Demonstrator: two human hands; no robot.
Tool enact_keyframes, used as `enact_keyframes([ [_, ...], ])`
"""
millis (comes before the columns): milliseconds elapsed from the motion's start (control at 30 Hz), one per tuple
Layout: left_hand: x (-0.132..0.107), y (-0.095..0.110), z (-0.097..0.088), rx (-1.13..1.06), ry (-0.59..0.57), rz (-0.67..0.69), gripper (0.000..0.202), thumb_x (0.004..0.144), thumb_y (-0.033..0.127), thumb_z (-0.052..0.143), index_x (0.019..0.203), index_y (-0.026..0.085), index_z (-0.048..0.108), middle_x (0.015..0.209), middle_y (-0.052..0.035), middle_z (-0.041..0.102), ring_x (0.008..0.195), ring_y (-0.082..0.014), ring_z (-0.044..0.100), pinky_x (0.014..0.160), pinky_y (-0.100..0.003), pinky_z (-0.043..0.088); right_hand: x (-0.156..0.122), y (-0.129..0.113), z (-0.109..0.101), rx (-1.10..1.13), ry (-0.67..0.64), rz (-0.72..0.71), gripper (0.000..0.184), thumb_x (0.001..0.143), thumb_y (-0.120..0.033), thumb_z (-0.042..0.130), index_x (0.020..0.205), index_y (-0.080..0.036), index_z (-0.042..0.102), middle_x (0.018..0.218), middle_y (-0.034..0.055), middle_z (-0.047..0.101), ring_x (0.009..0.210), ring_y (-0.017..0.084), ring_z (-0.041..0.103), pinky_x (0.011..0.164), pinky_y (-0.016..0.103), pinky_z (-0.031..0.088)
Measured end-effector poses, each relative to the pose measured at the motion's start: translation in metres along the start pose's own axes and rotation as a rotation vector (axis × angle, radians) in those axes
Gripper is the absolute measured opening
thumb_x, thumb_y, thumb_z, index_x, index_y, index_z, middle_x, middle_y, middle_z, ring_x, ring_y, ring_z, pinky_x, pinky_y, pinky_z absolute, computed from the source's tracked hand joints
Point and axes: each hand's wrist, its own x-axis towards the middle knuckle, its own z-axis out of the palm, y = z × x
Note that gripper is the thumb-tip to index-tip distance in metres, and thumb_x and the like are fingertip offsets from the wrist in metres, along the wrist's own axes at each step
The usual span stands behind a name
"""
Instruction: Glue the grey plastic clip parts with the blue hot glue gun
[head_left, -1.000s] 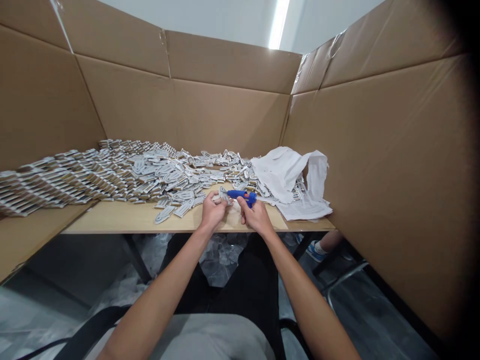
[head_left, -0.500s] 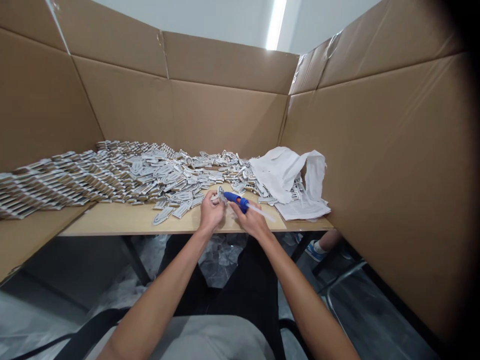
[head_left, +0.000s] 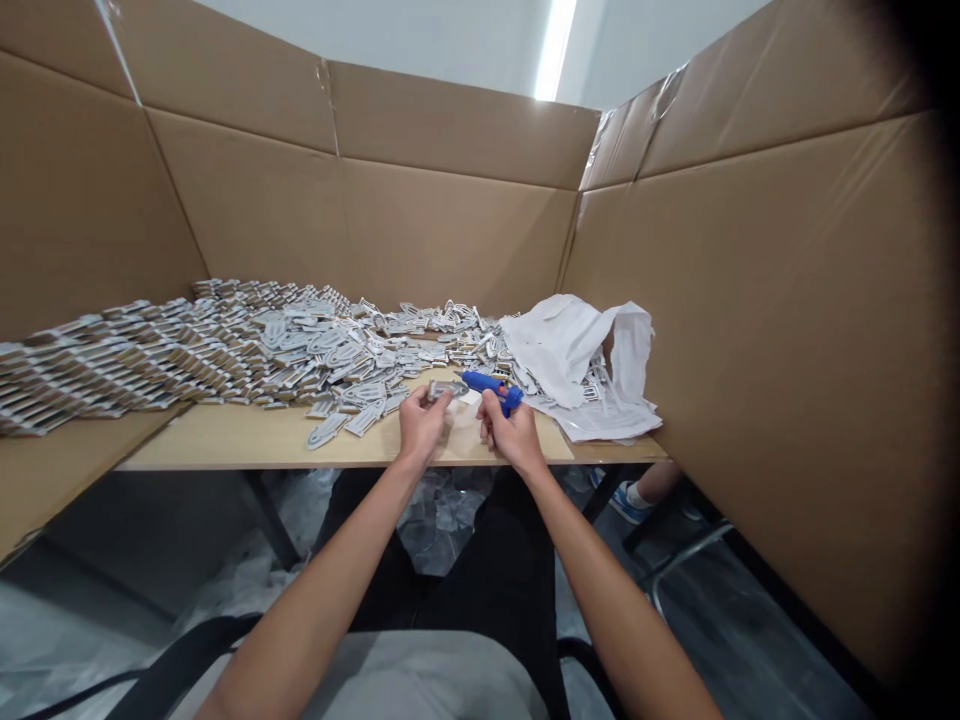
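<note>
My left hand point(head_left: 424, 424) is closed on a small flat grey piece with a rounded end point(head_left: 448, 388), held just above the table's front part. In my right hand point(head_left: 511, 430) is a blue glue gun point(head_left: 491, 387), its dark nozzle pointing left near the tip of the grey piece. Whether the nozzle touches the piece I cannot tell. Behind both hands lies a loose heap of similar grey pieces point(head_left: 322, 340). A few single pieces point(head_left: 327, 430) lie in front of the heap, left of my left hand.
Stacked rows of the pieces point(head_left: 112, 360) cover the left side of the wooden table point(head_left: 247, 440). Crumpled white paper point(head_left: 559, 345) lies over pieces at right. Cardboard walls point(head_left: 450, 220) enclose the back and sides. Another person's shoe point(head_left: 631, 502) shows beneath the table at right.
The grey piece in my left hand has turned from upright to flatter, pointing right. My right hand has shifted slightly right, and the glue gun has swung more level.
</note>
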Motion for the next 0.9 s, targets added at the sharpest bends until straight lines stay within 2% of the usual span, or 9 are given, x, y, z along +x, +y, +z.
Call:
enact_keyframes([
  [100, 0.001, 0.001, -0.002, 0.073, 0.060, 0.022, 0.021, 0.081, 0.029, 0.074, 0.069, 0.020, 0.060, 0.065, 0.0019, 0.060, 0.063, -0.0137, 0.057, 0.062, -0.023, 0.043, 0.002, -0.001, -0.002, 0.175, -0.081, 0.019, 0.061, 0.088, -0.081, 0.056, 0.079, -0.021, 0.059, 0.063, 0.0008, 0.063, 0.040, 0.012, 0.054, 0.037, 0.023, 0.040],
  [167, 0.001, -0.001, -0.003, 0.081, 0.066, 0.021, 0.019, 0.082, 0.026, 0.070, 0.071, 0.022, 0.055, 0.065, 0.0034, 0.057, 0.062, -0.0130, 0.055, 0.060, -0.022, 0.042, 0.003, -0.001, -0.003, 0.209, -0.131, 0.025, 0.061, 0.087, -0.081, 0.058, 0.079, -0.020, 0.059, 0.066, 0.0009, 0.064, 0.041, 0.011, 0.057, 0.037, 0.022, 0.041],
  [300, 0.000, -0.003, 0.000, -0.017, -0.052, -0.022, 0.015, 0.083, 0.031, 0.066, 0.084, 0.024, 0.053, 0.073, 0.0019, 0.066, 0.067, -0.0154, 0.065, 0.061, -0.023, 0.048, 0.003, -0.002, -0.004, 0.163, -0.201, 0.026, 0.061, 0.088, -0.080, 0.057, 0.078, -0.020, 0.059, 0.064, -0.0006, 0.063, 0.042, 0.011, 0.058, 0.037, 0.021, 0.043],
  [500, -0.005, 0.005, 0.005, -0.071, -0.125, -0.083, 0.021, 0.083, 0.037, 0.069, 0.090, 0.023, 0.056, 0.073, -0.0016, 0.071, 0.063, -0.0181, 0.070, 0.055, -0.025, 0.053, 0.003, -0.002, -0.003, 0.115, -0.184, 0.016, 0.060, 0.089, -0.079, 0.057, 0.078, -0.020, 0.058, 0.063, -0.0013, 0.062, 0.041, 0.010, 0.056, 0.036, 0.020, 0.041],
  [667, -0.006, 0.008, 0.005, -0.101, -0.127, -0.087, 0.029, 0.081, 0.044, 0.074, 0.088, 0.022, 0.056, 0.073, -0.0020, 0.071, 0.061, -0.0186, 0.070, 0.051, -0.025, 0.052, 0.003, -0.001, -0.002, 0.126, -0.173, 0.009, 0.060, 0.089, -0.079, 0.058, 0.077, -0.020, 0.058, 0.062, -0.0002, 0.062, 0.040, 0.011, 0.056, 0.036, 0.020, 0.041],
  [900, -0.006, 0.005, 0.004, -0.106, -0.138, -0.086, 0.028, 0.080, 0.043, 0.072, 0.088, 0.023, 0.054, 0.074, -0.0029, 0.073, 0.064, -0.0195, 0.072, 0.050, -0.024, 0.052, 0.004, -0.001, -0.003, 0.062, -0.164, 0.015, 0.063, 0.090, -0.081, 0.054, 0.071, -0.021, 0.057, 0.050, -0.0013, 0.057, 0.036, 0.011, 0.052, 0.036, 0.021, 0.038],
])
